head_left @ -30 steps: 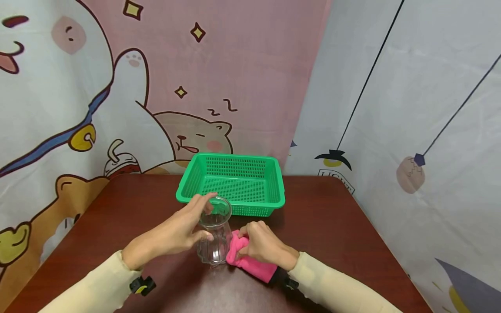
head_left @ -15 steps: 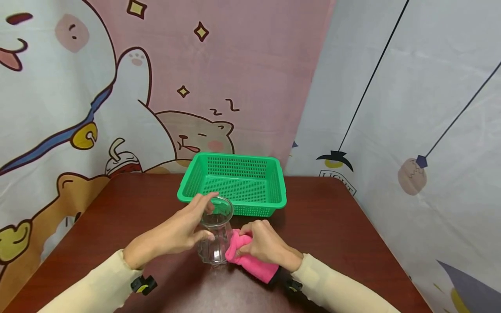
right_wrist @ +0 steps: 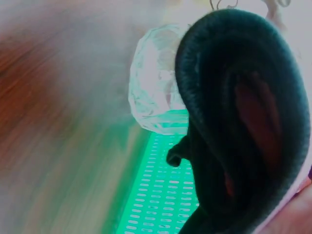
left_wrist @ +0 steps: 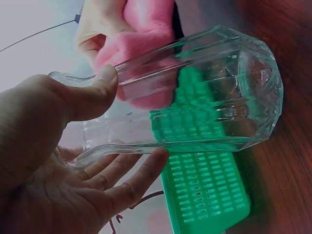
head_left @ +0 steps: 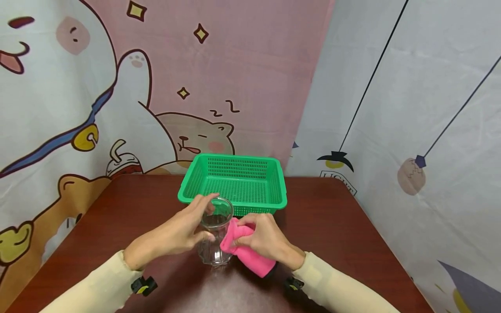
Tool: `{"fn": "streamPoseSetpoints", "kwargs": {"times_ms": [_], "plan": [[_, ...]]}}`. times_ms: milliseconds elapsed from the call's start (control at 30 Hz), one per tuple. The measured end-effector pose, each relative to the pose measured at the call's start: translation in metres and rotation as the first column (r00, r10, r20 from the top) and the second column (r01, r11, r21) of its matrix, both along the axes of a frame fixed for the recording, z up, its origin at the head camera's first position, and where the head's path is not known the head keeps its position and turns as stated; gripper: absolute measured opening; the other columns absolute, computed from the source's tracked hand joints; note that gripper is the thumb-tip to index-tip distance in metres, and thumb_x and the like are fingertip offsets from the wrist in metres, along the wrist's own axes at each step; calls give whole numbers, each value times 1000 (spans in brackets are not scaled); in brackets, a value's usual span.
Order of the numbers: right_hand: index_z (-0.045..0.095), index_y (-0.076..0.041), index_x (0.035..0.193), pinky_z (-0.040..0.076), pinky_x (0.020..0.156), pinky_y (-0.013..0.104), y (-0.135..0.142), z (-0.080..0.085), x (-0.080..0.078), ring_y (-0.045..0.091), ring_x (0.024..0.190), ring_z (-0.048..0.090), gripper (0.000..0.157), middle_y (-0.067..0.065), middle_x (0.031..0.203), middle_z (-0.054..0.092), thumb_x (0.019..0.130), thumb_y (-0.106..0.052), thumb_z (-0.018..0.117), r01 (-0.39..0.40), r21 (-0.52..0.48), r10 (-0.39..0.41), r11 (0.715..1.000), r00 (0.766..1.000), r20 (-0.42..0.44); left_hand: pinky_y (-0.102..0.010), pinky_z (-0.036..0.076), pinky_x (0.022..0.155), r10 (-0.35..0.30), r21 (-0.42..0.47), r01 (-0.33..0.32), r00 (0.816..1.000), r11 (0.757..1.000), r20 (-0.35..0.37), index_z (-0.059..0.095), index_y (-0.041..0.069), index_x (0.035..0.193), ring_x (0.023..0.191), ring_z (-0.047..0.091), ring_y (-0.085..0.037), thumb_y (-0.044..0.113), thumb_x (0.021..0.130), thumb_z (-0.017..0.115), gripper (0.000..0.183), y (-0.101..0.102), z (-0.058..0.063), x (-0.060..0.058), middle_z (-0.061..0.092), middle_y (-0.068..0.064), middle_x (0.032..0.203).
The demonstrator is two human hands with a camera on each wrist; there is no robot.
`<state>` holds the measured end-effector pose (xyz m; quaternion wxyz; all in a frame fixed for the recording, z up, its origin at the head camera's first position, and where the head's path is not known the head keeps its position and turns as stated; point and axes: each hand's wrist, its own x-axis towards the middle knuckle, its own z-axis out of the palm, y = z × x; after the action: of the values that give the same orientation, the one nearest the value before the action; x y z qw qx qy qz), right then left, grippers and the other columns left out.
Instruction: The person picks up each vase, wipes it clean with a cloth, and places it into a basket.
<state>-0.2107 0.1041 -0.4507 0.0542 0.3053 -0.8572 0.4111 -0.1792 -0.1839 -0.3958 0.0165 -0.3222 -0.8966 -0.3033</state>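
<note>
A clear glass vase (head_left: pixel 214 253) with a faceted body and flared rim stands upright on the table. My left hand (head_left: pixel 176 230) grips it near the neck, thumb on the near side and fingers round the far side. Bunched in my right hand (head_left: pixel 270 241) is a pink cloth (head_left: pixel 254 261) with a black edge, pinched between thumb and fingers. The cloth lies against the vase's right side. In the left wrist view the cloth (left_wrist: pixel 146 53) shows behind the glass. The cloth's dark rolled edge (right_wrist: pixel 214 97) blocks much of the right wrist view.
A green perforated plastic basket (head_left: pixel 278 202) stands just behind the vase at the back of the table. The dark reddish-brown tabletop (head_left: pixel 325 226) reaches out to both sides. A cartoon-printed curtain (head_left: pixel 266 87) hangs behind and along the right.
My right hand has moved the pink cloth upward along the vase's right side. The left hand and the vase have stayed put.
</note>
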Motion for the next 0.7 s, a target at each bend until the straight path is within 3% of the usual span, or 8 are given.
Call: {"fn": "streamPoseSetpoints", "kwargs": {"times_ms": [200, 400, 567, 700], "plan": [[92, -14, 112, 66, 83, 23, -3, 6, 1, 9, 100, 81, 34, 0, 110, 91, 83, -19, 109, 6, -118, -9, 993, 1000, -29, -31, 66, 94, -3, -19, 3, 1000, 1000, -30, 28, 5, 180, 133, 71, -36, 13, 101, 93, 103, 1, 1, 0, 61, -17, 145], [91, -20, 112, 66, 79, 24, -3, 8, 3, 7, 98, 78, 33, -4, 110, 90, 84, -23, 109, 9, -210, -6, 978, 1000, 12, -39, 68, 93, -14, -29, 13, 999, 999, -39, 28, 4, 180, 128, 72, -34, 16, 102, 93, 102, 0, 0, 1, 61, -17, 143], [90, -24, 113, 67, 75, 28, -1, 9, 4, 9, 93, 78, 34, -5, 111, 90, 84, -24, 108, 3, -271, 14, 963, 998, 63, -31, 64, 89, -20, -34, 18, 999, 999, -49, 29, 3, 178, 116, 71, -27, 17, 102, 93, 100, 0, 0, 0, 62, -16, 142], [90, -22, 114, 67, 75, 27, -1, 10, 4, 9, 93, 77, 33, -2, 111, 90, 85, -22, 108, -6, -282, 27, 959, 997, 68, -28, 63, 89, -19, -27, 18, 998, 999, -52, 29, 2, 178, 115, 71, -28, 14, 101, 93, 101, 0, 0, 0, 62, -17, 142]]}}
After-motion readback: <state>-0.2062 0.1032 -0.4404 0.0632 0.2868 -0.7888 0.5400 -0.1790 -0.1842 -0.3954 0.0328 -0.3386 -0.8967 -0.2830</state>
